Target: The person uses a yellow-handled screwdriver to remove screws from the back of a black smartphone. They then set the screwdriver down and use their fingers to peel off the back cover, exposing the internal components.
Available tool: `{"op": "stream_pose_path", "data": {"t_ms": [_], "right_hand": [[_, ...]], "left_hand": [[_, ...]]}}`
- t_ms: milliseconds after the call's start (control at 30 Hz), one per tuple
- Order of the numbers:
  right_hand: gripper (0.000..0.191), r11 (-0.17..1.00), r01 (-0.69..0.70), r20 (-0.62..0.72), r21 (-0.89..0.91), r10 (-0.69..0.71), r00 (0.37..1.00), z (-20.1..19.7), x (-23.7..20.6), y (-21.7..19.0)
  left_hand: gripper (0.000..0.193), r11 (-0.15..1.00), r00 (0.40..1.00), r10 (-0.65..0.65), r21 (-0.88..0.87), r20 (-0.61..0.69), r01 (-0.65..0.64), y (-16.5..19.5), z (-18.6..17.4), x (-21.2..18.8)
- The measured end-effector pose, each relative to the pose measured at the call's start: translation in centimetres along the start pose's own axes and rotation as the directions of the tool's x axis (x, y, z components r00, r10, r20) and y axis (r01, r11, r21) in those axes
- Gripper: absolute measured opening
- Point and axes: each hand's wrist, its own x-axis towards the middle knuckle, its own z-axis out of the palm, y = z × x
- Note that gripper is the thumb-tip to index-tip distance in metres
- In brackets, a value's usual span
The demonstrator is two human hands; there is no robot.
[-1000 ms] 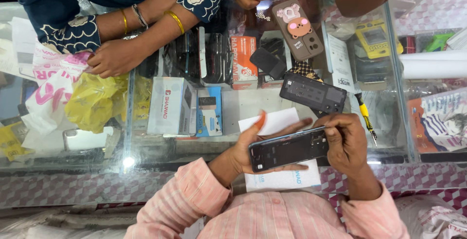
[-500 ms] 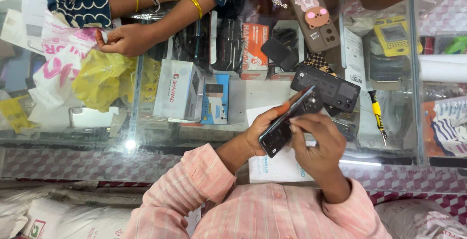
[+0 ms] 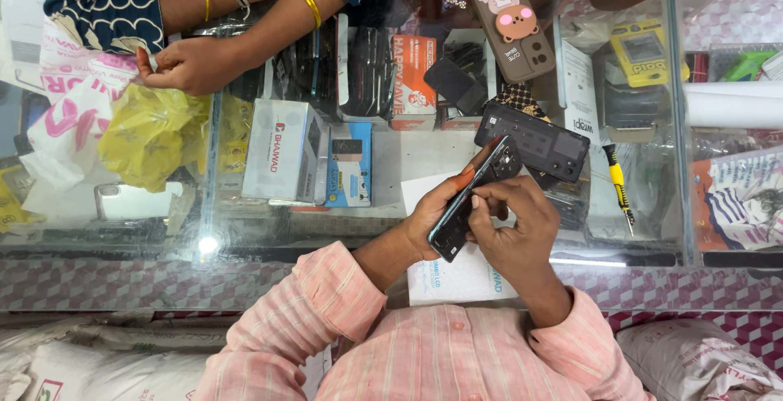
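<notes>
Phone [image 3: 473, 197] edge-up in left hand [image 3: 432, 217], right hand [image 3: 514, 230] fingers [image 3: 481, 205] against it.

Smartphone [image 3: 473, 197] — dark, slim, rectangular; camera cluster at its far end. Held tilted on edge, lengthwise diagonal, above the glass counter; near end low and left, far end up and right — just beside a dark phone back cover.
</notes>
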Motion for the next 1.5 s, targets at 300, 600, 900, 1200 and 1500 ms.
{"op": "stream_pose_path", "data": {"t_ms": [300, 600, 900, 1200, 1500], "right_hand": [[0.016, 0.989, 0.118, 0.017, -0.089, -0.117, 0.993, 0.0, -0.4, -0.8], [0.014, 0.989, 0.077, 0.034, -0.127, -0.073, 0.997, 0.3, -0.4, -1.5], [0.015, 0.982, 0.133, 0.006, -0.132, -0.134, 0.991, 0.9, -1.0, -1.7], [0.016, 0.986, 0.131, 0.062, -0.101, -0.126, 0.990, 0.9, -0.8, -2.1], [0.020, 0.948, 0.315, 0.166, 0.050, -0.319, 0.933, 1.6, -1.8, -2.2]], "left_hand": [[0.062, 0.995, 0.999, 0.042, 0.092, -0.031, -0.039, 0.1, 0.2, 0.6], [0.061, 0.992, 0.994, 0.085, 0.098, -0.062, -0.078, -0.4, -0.4, 0.8], [0.062, 0.995, 0.995, 0.071, 0.079, -0.076, -0.065, -0.5, -0.9, 0.6], [0.064, 0.998, 0.992, 0.040, -0.045, -0.122, -0.046, -0.2, -0.4, 0.9], [0.058, 0.993, 0.993, 0.119, -0.018, 0.015, -0.118, -0.1, -0.9, 0.8]]}}
